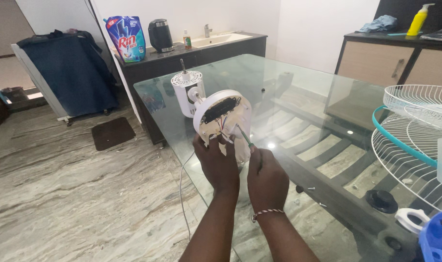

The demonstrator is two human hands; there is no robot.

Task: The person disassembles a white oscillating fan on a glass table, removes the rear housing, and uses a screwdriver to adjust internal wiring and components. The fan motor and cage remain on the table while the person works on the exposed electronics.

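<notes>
A white fan motor unit (216,109) with its round base turned up rests on the glass table (303,97); coloured wires show inside the open underside. My left hand (217,162) grips the lower edge of that base. My right hand (265,177) holds a green-handled screwdriver (245,137), its tip pointing into the base near the wires. The motor housing with its shaft (186,90) stands behind the base.
White wire fan grilles with a teal rim (410,131) lie at the table's right. A black knob (382,200), small screws and a blue fan blade (439,237) sit near the right corner. A counter with a sink, kettle and detergent pouch stands behind.
</notes>
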